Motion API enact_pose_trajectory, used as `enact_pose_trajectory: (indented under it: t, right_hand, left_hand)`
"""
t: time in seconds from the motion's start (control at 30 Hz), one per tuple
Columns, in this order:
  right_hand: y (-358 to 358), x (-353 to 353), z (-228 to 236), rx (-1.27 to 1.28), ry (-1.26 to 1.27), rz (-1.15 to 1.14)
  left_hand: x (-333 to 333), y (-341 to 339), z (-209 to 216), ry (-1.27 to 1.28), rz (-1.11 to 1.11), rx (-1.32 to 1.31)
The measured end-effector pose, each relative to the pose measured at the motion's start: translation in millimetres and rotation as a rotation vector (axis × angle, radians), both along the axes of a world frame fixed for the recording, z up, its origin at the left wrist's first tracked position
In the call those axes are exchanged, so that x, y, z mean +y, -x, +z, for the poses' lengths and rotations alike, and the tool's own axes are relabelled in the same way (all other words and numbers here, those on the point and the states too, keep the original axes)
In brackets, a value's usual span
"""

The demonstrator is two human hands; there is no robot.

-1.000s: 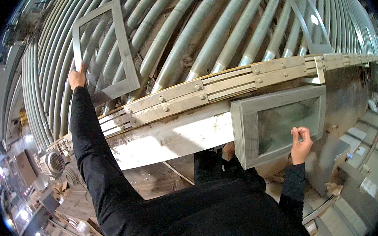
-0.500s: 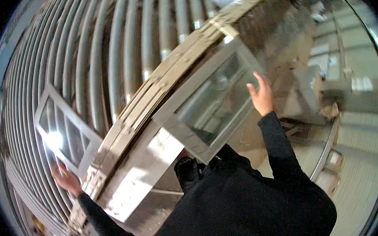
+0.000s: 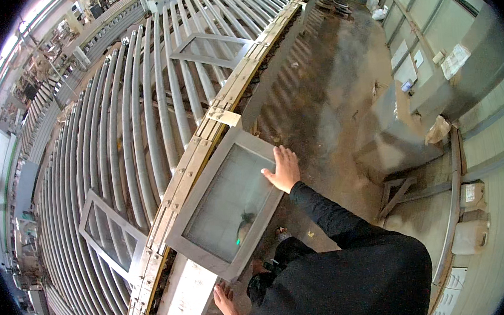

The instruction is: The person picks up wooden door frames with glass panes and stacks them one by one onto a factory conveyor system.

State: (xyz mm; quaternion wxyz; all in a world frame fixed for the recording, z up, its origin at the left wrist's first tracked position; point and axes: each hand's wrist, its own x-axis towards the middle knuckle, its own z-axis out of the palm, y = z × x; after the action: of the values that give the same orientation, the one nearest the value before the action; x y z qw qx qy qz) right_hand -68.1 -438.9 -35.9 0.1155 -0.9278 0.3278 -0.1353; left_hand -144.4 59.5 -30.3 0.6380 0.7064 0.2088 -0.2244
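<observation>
A rectangular glass panel with a wide grey border (image 3: 178,235) lies slanted beside the conveyor rail, directly in front of me. Spread fingers of my right hand (image 3: 285,169) touch its right edge, with the thumb reaching over the border. Below the panel's lower corner is my left hand (image 3: 226,301). That hand is open and looks apart from the glass, with nothing in it. Two similar grey-bordered panels rest on the rollers: one glass panel (image 3: 113,238) left of the rail, another glass panel (image 3: 210,60) farther ahead.
Long metal rollers (image 3: 137,131) fill the left side, bounded by a bolted cream rail (image 3: 195,153). Under the near panel is a white board (image 3: 183,298). To the right stand a grey cabinet (image 3: 396,127) and plastic canisters (image 3: 470,237) along a pale wall.
My left hand has come from the left-hand panel to below the near one. My right hand now touches the near panel's edge. The view has turned and sharpened.
</observation>
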Motion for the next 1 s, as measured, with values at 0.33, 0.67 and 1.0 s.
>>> enact_pose_trajectory:
  t: [0.33, 0.67, 1.0]
  right_hand:
    - [76.0, 59.6, 32.5, -0.099, -0.353, 0.165]
    - [121.7, 39.3, 49.4, 0.117, -1.651, 0.149]
    - [103.2, 70.7, 89.0, 0.093, -1.925, 0.578]
  left_hand:
    - [31.4, -2.2, -18.5, 0.223, 0.458, -0.046]
    - [82.7, 24.6, -9.9, 0.411, 0.768, -0.264]
    - [33.1, -29.6, 111.3, 0.341, 0.672, -0.567]
